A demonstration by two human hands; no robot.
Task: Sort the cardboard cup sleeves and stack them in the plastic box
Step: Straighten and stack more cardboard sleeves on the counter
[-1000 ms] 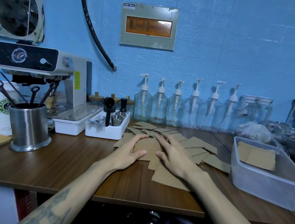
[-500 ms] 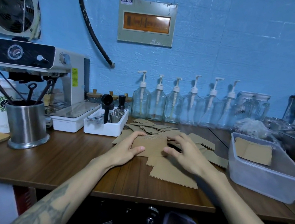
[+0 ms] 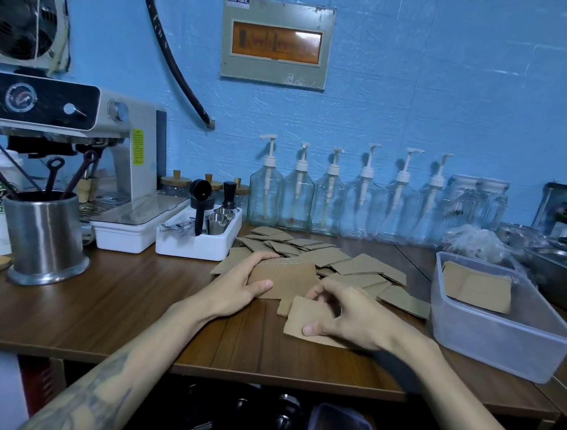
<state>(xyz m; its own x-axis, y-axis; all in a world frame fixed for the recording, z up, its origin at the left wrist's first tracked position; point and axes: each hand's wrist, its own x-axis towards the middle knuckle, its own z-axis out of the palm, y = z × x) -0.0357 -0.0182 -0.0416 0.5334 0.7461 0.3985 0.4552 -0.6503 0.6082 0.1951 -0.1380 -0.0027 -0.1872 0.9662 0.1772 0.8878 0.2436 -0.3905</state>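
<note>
Two hands work at a scattered pile of cardboard cup sleeves [image 3: 356,266]: the left hand [image 3: 239,284] grips a gathered stack of sleeves [image 3: 285,277], the right hand [image 3: 345,316] pinches one sleeve [image 3: 304,320]. At three o'clock, the plastic box [image 3: 489,336] holds stacked sleeves [image 3: 478,288].

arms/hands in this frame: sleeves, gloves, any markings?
Both forearms are bare: no sleeves, gloves, watch or rings visible. The left forearm carries dark tattoo markings near the elbow; the right forearm shows none. Left hand and right hand are unadorned.
</note>
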